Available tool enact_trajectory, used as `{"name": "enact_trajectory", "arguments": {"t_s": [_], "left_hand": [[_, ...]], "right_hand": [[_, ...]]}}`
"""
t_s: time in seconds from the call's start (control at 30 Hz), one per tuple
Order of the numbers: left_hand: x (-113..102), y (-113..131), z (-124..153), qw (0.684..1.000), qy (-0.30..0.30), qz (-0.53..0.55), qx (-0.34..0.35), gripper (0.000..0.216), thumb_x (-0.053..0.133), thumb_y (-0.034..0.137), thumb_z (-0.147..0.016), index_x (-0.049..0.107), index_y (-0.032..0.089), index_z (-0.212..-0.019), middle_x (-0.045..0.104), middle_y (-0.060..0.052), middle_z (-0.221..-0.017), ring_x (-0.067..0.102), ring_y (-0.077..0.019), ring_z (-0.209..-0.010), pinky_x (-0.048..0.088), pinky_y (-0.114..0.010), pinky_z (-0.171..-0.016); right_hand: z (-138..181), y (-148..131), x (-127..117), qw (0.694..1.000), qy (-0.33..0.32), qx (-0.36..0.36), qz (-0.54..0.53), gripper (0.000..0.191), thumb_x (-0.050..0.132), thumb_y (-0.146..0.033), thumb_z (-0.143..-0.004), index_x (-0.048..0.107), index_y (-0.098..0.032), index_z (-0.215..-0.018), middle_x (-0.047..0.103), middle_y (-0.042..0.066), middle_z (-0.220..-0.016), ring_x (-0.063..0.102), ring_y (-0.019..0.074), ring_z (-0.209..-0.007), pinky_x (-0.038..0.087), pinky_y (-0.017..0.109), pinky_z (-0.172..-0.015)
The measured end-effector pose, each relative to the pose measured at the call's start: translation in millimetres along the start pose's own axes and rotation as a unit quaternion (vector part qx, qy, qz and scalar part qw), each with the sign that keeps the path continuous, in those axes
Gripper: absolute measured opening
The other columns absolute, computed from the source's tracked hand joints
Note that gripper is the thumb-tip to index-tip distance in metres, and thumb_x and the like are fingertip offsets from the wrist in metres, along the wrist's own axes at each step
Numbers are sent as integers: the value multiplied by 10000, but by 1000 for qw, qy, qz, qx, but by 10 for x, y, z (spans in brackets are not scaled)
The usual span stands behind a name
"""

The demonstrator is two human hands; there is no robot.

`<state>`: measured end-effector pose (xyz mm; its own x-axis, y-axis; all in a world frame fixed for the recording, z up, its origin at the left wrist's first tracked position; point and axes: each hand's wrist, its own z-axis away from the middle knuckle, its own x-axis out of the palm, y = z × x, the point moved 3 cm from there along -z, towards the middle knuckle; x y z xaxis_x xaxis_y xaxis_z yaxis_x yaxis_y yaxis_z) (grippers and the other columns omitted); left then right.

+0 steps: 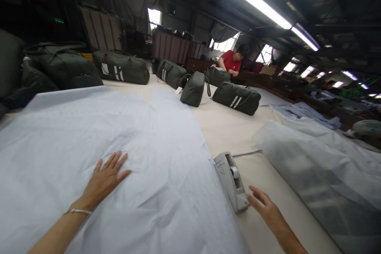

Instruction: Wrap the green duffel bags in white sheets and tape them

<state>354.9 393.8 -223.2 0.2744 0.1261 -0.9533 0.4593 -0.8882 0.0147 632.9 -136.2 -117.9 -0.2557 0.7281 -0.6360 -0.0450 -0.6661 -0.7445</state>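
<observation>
Left hand (pixel 106 178) flat on sheet (pixel 166 143), right hand (pixel 269 209) by dispenser (pixel 230 182)

The right hand is open, thumb and fingers parted, at the dispenser's near end; contact is unclear. The left hand lies open, palm down. The dispenser sits at the sheet's right edge on the worktop (pixel 229 127). Farther off stand dark bags (pixel 238 98), then a person (pixel 229 60) in red.

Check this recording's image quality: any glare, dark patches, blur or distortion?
Head view: the ceiling lamp and window are blown out, the upper left sinks into deep shadow; head view: creases on the white sheet near the left hand stay readable; head view: the fan at the right edge looks soft, and wide-angle stretch seems likely.
</observation>
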Motion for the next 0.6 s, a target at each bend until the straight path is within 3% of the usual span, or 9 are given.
{"name": "enact_trajectory", "arguments": {"t_s": [0.07, 0.13, 0.23, 0.37, 0.5, 0.6], "left_hand": [[2, 4, 3, 1000, 4, 0, 4, 609, 299, 502, -936, 411, 182, -1441, 368, -143, -1524, 335, -334, -1400, 209, -614, -1112], [4, 5, 3, 1000, 7, 1, 3, 605, 301, 499, -939, 405, 183, -1445, 364, -144, -1526, 334, -334, -1401, 205, -614, -1114], [5, 2, 4, 1000, 12, 2, 3, 599, 312, 493, -943, 403, 181, -1445, 374, -150, -1520, 334, -335, -1400, 199, -614, -1117], [12, -3, 13, 1000, 15, -4, 7, 608, 306, 498, -944, 398, 173, -1449, 363, -152, -1526, 324, -339, -1405, 200, -618, -1116], [31, -4, 14, 1000, 10, 1, 5, 608, 328, 496, -940, 383, 180, -1457, 353, -147, -1531, 303, -332, -1416, 184, -611, -1126], [23, -1, -2, 1000, 8, 14, 1, 599, 365, 490, -939, 379, 193, -1460, 351, -145, -1532, 298, -327, -1420, 192, -604, -1130]], "right_hand": [[-39, -120, -44, 997, -71, 16, -22, 630, 626, -665, -627, 726, -168, -1001, 694, 113, -1165, 589, 307, -1158, 422, 392, -1024], [-64, -198, -31, 991, -133, 25, -21, 561, 626, -661, -656, 762, -165, -882, 747, 83, -945, 651, 291, -981, 455, 390, -961], [-81, -229, 34, 987, -150, 28, -44, 516, 679, -639, -616, 762, -156, -777, 723, 55, -753, 641, 243, -765, 494, 356, -804], [-12, -261, 75, 990, -113, 14, -80, 499, 680, -647, -611, 733, -166, -734, 694, 47, -736, 613, 232, -749, 487, 347, -783], [164, -251, -118, 996, 11, -24, -91, 446, 676, -645, -610, 691, -206, -691, 682, 41, -747, 610, 247, -829, 487, 336, -815], [310, -6, -243, 992, 28, 39, -113, 415, 727, -615, -547, 675, -218, -658, 630, 18, -637, 590, 201, -650, 515, 322, -683]]}}
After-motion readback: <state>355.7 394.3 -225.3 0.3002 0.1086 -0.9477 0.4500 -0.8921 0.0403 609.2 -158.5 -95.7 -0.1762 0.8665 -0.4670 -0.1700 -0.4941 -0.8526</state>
